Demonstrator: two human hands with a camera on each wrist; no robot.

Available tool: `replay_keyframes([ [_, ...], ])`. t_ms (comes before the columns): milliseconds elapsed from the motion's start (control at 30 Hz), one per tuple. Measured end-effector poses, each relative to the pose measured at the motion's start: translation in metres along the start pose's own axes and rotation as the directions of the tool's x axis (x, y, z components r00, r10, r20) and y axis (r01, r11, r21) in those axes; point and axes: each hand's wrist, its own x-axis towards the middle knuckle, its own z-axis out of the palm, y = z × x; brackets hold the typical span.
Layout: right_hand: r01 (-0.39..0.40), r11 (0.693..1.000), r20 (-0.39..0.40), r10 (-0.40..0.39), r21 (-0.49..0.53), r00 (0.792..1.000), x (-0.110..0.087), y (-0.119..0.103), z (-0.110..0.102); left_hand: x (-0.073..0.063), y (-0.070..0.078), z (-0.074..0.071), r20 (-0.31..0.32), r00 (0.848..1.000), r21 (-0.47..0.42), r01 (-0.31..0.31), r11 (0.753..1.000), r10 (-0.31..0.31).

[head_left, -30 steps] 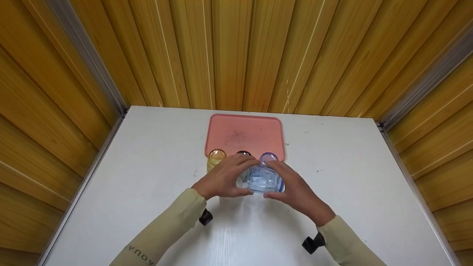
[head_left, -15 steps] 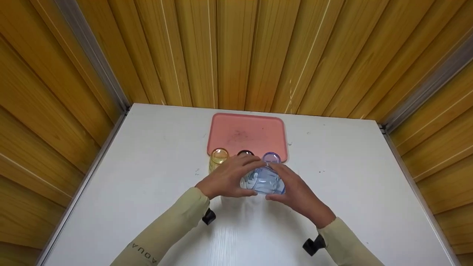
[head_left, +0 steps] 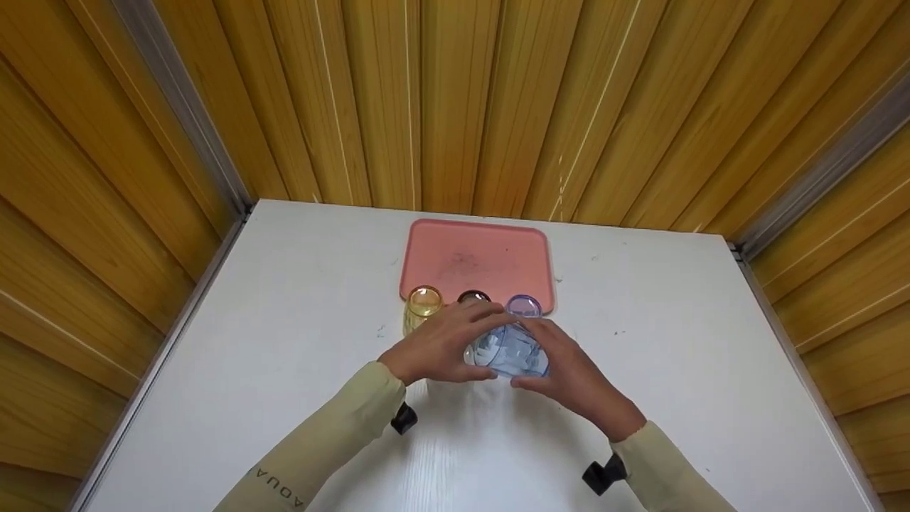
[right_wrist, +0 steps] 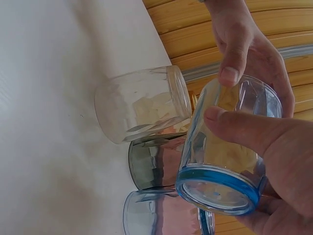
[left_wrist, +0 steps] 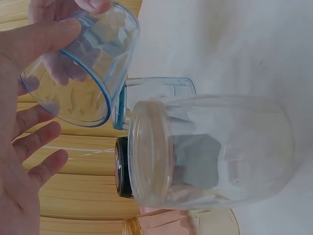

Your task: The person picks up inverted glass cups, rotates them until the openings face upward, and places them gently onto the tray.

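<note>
Between my two hands is a clear blue-tinted glass [head_left: 513, 353], held tilted on its side above the table. Its open mouth points toward my left hand [head_left: 455, 341] and its thick blue base [right_wrist: 220, 188] toward my right hand [head_left: 569, 363]. The left thumb lies on the glass near the rim, fingers behind it, some spread apart. The right thumb presses along its side, with the other fingers partly hidden behind. Close by, an upside-down colourless glass [left_wrist: 210, 152] stands on the table, mostly covered by the left hand in the head view.
Behind the hands, a yellow glass [head_left: 425, 302], a dark grey glass [head_left: 473, 296] and a blue-violet glass [head_left: 524, 306] stand upside down in a row. A pink tray [head_left: 476, 256] lies just beyond them on the white table [head_left: 320, 306]. Wood-patterned panels [head_left: 455, 107] enclose the table.
The held glass has turned and tilted a little between the hands. Both hands keep nearly the same place, and the head view has shifted slightly.
</note>
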Motion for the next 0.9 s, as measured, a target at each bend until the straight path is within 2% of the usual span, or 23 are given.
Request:
replay_keyframes([
  [133,-0.010,1.000,-0.015,0.010,0.007,1.000,-0.0007,0.0026,0.0006,0.0008,0.0014,0.0016,0.004,1.000,-0.011,0.010,1.000,-0.010],
  [267,0.005,1.000,-0.031,-0.004,0.029,1.000,-0.0020,0.0051,0.0017,0.0005,0.0027,0.0020,0.017,0.999,-0.073,0.040,0.997,-0.038],
  [500,0.039,0.998,-0.059,-0.036,0.046,0.998,-0.0038,0.0067,0.0023,0.0003,0.0036,0.0013,0.037,0.998,-0.181,0.064,0.981,-0.058],
  [900,0.047,0.997,-0.114,-0.041,0.057,0.993,-0.0052,0.0067,0.0072,0.0006,0.0042,0.0022,0.063,0.990,-0.289,0.137,0.947,-0.124],
])
